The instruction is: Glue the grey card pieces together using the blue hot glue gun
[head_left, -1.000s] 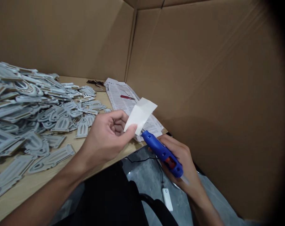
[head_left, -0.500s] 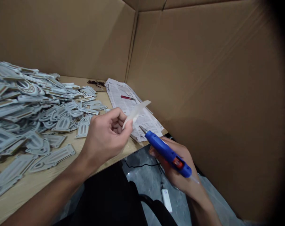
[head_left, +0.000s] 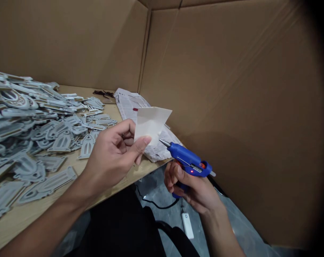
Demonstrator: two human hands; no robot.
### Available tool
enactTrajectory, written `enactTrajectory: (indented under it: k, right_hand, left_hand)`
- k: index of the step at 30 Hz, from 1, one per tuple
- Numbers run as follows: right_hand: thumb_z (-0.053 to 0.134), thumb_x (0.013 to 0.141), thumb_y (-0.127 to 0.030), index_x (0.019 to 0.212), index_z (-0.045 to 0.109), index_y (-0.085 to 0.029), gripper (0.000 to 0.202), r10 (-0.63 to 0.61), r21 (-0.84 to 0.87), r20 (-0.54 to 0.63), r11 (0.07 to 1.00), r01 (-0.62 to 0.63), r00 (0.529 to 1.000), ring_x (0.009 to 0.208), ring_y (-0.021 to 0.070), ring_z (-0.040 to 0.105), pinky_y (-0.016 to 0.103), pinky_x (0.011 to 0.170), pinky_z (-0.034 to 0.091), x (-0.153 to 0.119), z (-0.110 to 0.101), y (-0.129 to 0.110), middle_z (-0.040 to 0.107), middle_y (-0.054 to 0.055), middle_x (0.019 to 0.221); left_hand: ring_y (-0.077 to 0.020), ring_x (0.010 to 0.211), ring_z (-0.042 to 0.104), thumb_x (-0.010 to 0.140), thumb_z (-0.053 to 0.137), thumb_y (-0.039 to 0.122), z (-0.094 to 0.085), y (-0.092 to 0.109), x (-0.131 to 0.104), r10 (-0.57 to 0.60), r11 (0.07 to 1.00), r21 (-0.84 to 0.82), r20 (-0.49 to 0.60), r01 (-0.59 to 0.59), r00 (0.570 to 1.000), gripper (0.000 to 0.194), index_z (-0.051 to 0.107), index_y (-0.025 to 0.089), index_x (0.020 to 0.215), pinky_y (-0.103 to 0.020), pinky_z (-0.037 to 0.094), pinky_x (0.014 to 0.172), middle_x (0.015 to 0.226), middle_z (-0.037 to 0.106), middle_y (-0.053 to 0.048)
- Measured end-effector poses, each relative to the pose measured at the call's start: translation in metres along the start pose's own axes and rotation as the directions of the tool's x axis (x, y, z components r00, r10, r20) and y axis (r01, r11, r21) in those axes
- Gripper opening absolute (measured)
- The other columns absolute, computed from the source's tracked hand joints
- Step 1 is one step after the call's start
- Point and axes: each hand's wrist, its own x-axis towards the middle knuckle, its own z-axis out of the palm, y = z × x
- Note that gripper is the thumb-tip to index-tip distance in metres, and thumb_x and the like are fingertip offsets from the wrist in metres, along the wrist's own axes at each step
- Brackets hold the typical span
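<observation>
Between thumb and fingers, my left hand (head_left: 116,153) pinches a thin white piece (head_left: 150,123), which looks folded or creased, with its broad face turned towards me. My right hand (head_left: 191,184) is wrapped round the handle of a blue glue gun (head_left: 187,157), on which a small red light shows. The metal nozzle points up and left, close to the right edge of the white piece; a small gap seems to lie between them. Under the white piece, newspaper (head_left: 127,101) covers part of the table (head_left: 116,112).
A large heap of grey-white flat pieces (head_left: 39,121) fills the table's left side. Dark brown strips (head_left: 104,94) lie near the back. Cardboard walls (head_left: 226,82) stand behind and at right. A white device (head_left: 187,225) and a black cable are below the table edge.
The white piece has turned from nearly edge-on to show its broad face. My right hand has tilted the glue gun flatter, bringing its side and red light into view.
</observation>
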Motion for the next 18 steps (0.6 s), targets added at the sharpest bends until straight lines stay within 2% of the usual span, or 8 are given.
enactTrajectory:
  k: [7,10,14,18]
  right_hand:
    - [0.077,0.096,-0.044,0.08,0.069,-0.017,0.032,-0.006,-0.069,-0.006,0.998,0.006,1.0,0.065,0.0142,0.056,0.022,0.047,0.032,-0.0011,-0.0002,0.001,0.063,0.004,0.076]
    - [0.077,0.097,-0.042,0.081,0.071,-0.018,0.029,-0.039,-0.16,-0.04,0.987,0.032,0.998,0.066,0.0152,0.059,0.023,0.049,0.035,-0.0022,-0.0006,0.0017,0.065,0.005,0.077]
    - [0.076,0.098,-0.044,0.082,0.073,-0.021,0.028,-0.068,-0.334,-0.061,0.942,0.044,0.996,0.062,0.0156,0.058,0.026,0.052,0.041,-0.0033,0.0017,-0.0023,0.066,0.003,0.075]
    - [0.073,0.099,-0.044,0.08,0.073,-0.021,0.029,-0.113,-0.434,-0.07,0.898,0.072,0.991,0.066,0.0175,0.06,0.029,0.061,0.049,-0.0036,0.0041,-0.0053,0.068,0.004,0.076]
  left_hand:
    - [-0.0065,0.041,0.037,0.082,0.075,0.028,0.0025,0.002,-0.0011,-0.005,0.996,0.087,-0.052,0.01,0.999,0.027,0.053,0.021,0.069,-0.021,0.024,0.035,0.054,0.046,0.006]
    - [-0.0056,0.042,0.032,0.08,0.075,0.025,0.0038,0.0025,-0.0013,0.008,0.992,0.125,-0.073,0.001,0.997,0.03,0.05,0.021,0.065,-0.02,0.021,0.035,0.054,0.041,0.007]
    - [-0.0056,0.043,0.031,0.08,0.074,0.024,0.0045,0.0017,-0.0014,0.01,0.989,0.149,-0.056,-0.001,0.998,0.027,0.051,0.02,0.066,-0.02,0.02,0.036,0.056,0.042,0.007]
    - [-0.0058,0.045,0.031,0.08,0.074,0.023,0.0041,-0.0007,-0.0029,0.036,0.985,0.169,-0.091,-0.02,0.995,0.028,0.05,0.02,0.066,-0.02,0.021,0.036,0.056,0.04,0.007]
